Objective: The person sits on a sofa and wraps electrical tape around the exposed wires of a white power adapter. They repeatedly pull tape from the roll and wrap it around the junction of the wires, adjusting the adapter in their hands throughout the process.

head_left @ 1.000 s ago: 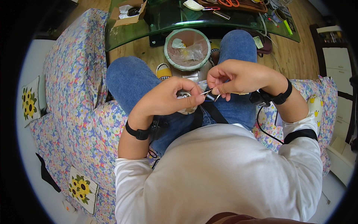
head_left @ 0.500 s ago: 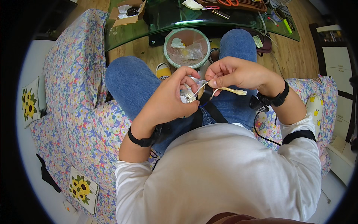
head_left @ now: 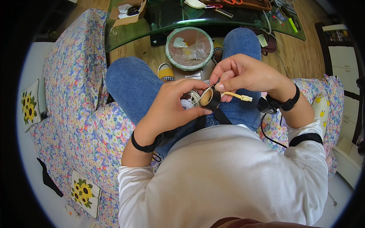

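Note:
My left hand [head_left: 173, 102] is closed around a round silver-and-white part [head_left: 188, 102] and a short black cylinder [head_left: 213, 103] with a tan inside. My right hand [head_left: 243, 76] pinches a thin white wire [head_left: 197, 100] at the cylinder's upper rim, where its fingertips meet the black part. A cream-coloured sleeved lead [head_left: 232, 94] runs rightward from there under my right thumb and ends in a white plug [head_left: 246, 98]. Both hands are over my lap, between my knees in blue jeans.
A lined bin [head_left: 189, 49] stands between my knees by yellow slippers [head_left: 165, 71]. Beyond is a glass table [head_left: 171, 17] with a cardboard box [head_left: 118, 21], scissors and small items. I sit on floral-covered seating [head_left: 76, 129] with sunflower cushions [head_left: 85, 193]; white drawers [head_left: 342, 76] are at right.
The black cylinder has tilted up, showing its tan inside. My right hand has moved slightly up, exposing the cream lead and plug. My left hand has shifted around the round parts.

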### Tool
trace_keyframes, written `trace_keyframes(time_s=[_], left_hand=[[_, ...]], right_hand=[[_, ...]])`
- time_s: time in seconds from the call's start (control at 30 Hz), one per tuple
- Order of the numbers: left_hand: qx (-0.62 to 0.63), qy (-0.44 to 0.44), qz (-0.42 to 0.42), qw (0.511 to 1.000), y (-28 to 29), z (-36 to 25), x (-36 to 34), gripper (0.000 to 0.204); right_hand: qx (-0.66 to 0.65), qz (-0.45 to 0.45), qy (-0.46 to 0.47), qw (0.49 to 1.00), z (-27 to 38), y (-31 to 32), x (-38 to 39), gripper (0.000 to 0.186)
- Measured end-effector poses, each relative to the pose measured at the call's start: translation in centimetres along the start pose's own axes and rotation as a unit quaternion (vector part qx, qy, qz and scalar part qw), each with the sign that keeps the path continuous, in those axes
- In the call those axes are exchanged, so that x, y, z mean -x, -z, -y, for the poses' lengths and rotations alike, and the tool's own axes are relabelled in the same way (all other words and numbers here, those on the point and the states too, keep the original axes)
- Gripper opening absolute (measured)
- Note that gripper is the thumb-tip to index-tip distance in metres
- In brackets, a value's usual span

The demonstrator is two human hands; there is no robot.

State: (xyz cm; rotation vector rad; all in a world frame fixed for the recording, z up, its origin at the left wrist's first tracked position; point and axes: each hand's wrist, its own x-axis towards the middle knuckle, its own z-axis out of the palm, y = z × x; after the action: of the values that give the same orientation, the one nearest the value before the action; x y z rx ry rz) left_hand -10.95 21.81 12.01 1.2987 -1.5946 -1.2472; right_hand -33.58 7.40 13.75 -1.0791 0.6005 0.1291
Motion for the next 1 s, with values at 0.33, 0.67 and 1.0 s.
trace_keyframes(time_s=[0.33, 0.67, 1.0], left_hand=[[0.165, -0.038, -0.072, 0.983, -0.7, 1.9, 0.6, 0.054], [0.1, -0.074, -0.175, 0.977, -0.8, 2.5, 0.4, 0.034], [0.019, -0.068, -0.201, 0.977, -0.8, 2.2, 0.9, 0.033]], right_hand=[[0.07, -0.137, 0.215, 0.964, -1.3, -4.1, 1.1, 0.023], [0.137, -0.204, 0.267, 0.932, -2.0, -4.7, 0.8, 0.035], [0.262, -0.235, 0.301, 0.886, -1.9, -5.2, 0.5, 0.042]])
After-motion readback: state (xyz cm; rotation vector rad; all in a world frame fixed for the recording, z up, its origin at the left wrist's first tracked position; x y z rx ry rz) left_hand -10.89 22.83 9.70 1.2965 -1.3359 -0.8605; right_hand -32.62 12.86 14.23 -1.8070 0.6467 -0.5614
